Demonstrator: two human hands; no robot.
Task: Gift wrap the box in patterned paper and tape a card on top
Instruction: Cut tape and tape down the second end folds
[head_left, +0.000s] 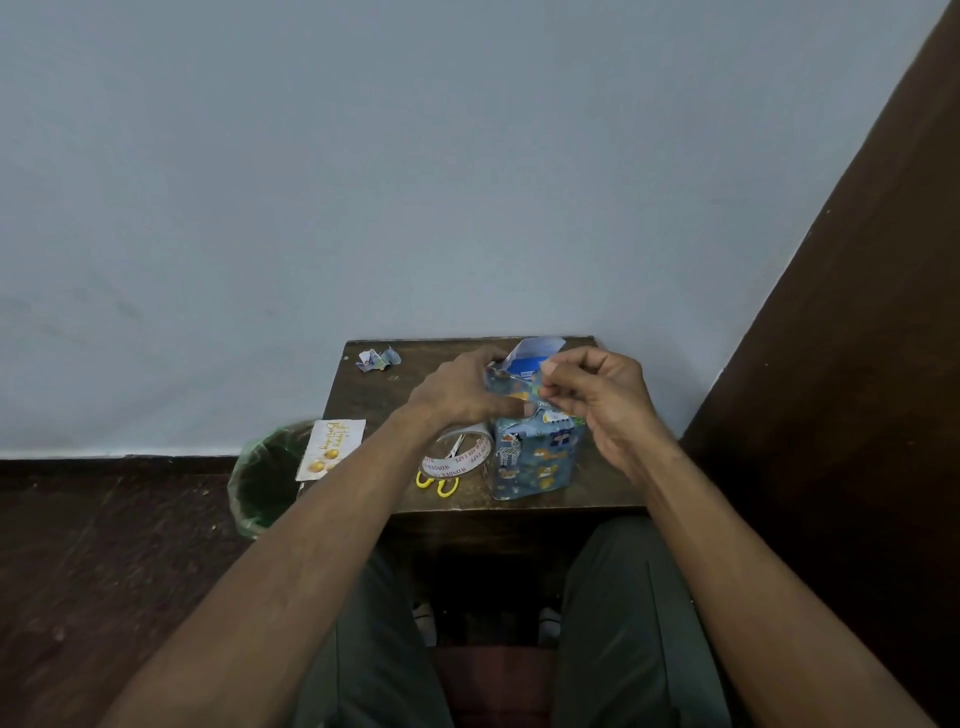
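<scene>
Two bare hands work the open top end of a small upright box wrapped in blue patterned paper with cartoon animals (535, 457), which stands near the front right edge of a small dark wooden table (363, 395) set against a pale blue wall. The left hand (457, 389) curls its fingers round the near flap of paper at the box's top, while the right hand (597, 395) pinches a fold of the same paper between thumb and fingertips; a pale, unfolded flap still stands up behind them. The sides of the box look covered, so the step in hand appears to be closing the upper end. Just left of the box lie a roll of clear tape with a printed white core (457, 454) and, partly under it, yellow-handled scissors (439, 480). A white birthday card with gold lettering and balloons (331, 449) hangs over the table's left edge above a green-lined waste bin (265, 478), and crumpled paper offcuts (378, 359) sit at the far left corner. The next move likely calls for creasing the flaps flat and keeping one hand on them while the other reaches for the tape; the card's turn comes afterwards.
</scene>
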